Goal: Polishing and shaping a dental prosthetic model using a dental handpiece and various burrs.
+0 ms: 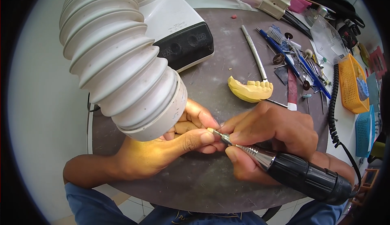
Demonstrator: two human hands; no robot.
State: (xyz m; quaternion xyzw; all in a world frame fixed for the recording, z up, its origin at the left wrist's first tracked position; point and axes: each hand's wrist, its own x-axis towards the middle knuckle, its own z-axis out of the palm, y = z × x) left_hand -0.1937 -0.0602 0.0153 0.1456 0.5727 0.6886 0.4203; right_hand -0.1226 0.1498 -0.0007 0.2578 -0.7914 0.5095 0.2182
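Holding one black-and-silver handpiece (284,166), one tiny yellowish piece (210,130) — two hands (156,156) (282,127).

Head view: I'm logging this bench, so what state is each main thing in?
left hand, closed on the small yellow piece
small yellow piece, pinched
right hand, closed around the handpiece
handpiece, gripped; running or not, cannot tell
dental model, resting on the table
ribbed hose, curved, its end above the left hand
silver tool, lying down
orange basket, part-filled
black cord, coiled
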